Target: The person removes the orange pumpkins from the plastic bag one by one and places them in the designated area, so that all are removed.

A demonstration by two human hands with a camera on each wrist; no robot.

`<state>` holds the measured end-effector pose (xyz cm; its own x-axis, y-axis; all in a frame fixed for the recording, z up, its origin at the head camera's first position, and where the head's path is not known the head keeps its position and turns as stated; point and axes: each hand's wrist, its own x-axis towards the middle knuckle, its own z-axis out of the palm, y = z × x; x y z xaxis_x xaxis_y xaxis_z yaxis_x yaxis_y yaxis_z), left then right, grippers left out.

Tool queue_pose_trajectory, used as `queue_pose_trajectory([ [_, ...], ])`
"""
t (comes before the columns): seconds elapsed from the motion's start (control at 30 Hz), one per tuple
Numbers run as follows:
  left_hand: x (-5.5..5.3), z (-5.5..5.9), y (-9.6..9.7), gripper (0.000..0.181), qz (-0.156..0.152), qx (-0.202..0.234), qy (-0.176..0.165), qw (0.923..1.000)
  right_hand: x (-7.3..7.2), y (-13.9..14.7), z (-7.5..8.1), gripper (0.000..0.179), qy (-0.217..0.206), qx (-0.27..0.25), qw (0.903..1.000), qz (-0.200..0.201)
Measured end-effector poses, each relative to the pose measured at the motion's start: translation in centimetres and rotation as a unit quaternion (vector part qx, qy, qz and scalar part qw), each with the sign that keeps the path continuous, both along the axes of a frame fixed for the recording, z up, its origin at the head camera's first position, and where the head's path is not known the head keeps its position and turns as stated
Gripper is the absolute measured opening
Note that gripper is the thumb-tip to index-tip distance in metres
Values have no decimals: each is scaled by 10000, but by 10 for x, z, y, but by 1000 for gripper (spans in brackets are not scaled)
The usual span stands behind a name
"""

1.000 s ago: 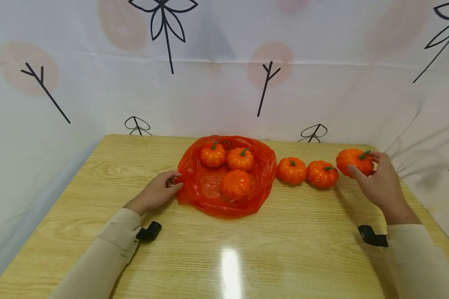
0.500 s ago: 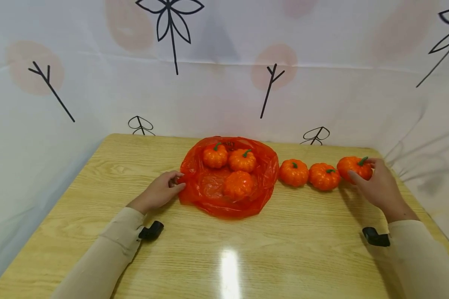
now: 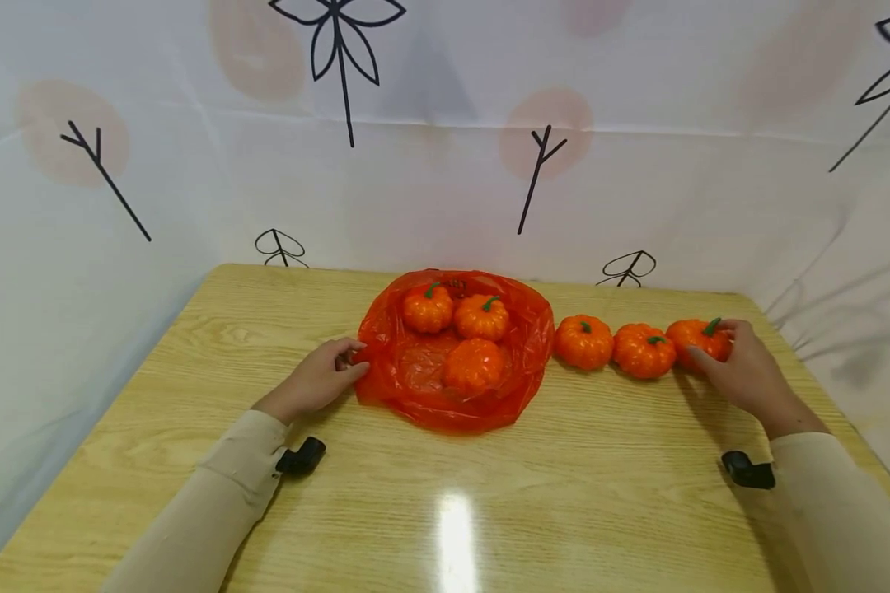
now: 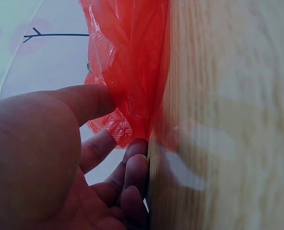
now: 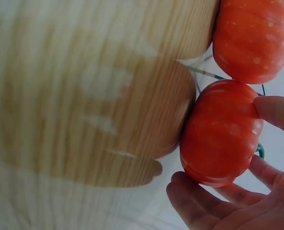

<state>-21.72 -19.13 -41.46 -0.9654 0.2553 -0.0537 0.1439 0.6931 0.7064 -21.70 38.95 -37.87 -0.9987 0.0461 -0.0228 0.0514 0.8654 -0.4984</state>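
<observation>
A red plastic bag (image 3: 386, 403) lies with its mouth spread wide on the table. Inside it are three small orange pumpkins, one of them the front pumpkin (image 3: 473, 366). My left hand (image 3: 315, 380) pinches the bag's left side, thumb and fingers on the film (image 4: 137, 72). To the bag's right, a pumpkin (image 3: 583, 342) and a second pumpkin (image 3: 643, 351) stand side by side. At the row's right end my right hand (image 3: 745, 371) grips a third pumpkin (image 5: 221, 134) with thumb and fingers around it. Its base is at the tabletop and its green stem points up.
The light wooden table (image 3: 386, 502) reaches back to a white patterned cloth (image 3: 430, 189). A black wrist camera (image 3: 302, 457) sits on the left sleeve, and another black camera (image 3: 747, 470) on the right one.
My right hand has lowered the pumpkin from above the table down to the row's right end, close to its neighbour. My left hand has stayed at the bag.
</observation>
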Motion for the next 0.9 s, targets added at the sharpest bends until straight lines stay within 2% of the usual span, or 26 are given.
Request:
queue_pose_trajectory([
  [0.23, -1, -1, 0, 39, 10, -19, 22, 10000, 2, -1, 1, 82, -97, 26, 9999, -63],
  [0.37, -2, -3, 0, 39, 11, -12, 12, 10000, 5, -3, 5, 80, -10, 65, 9999, -142],
  [0.5, -2, -2, -1, 39, -13, -3, 21, 10000, 11, -13, 12, 66, 791, -72, 9955, -518],
  [0.63, -2, -1, -1, 38, -11, 20, 28, 10000, 16, -34, 23, 49, 1751, -317, 9811, -763],
  [0.9, 1, 2, 0, 38, 8, 36, -29, 10000, 21, -81, 32, 33, 2529, -537, 9657, -235],
])
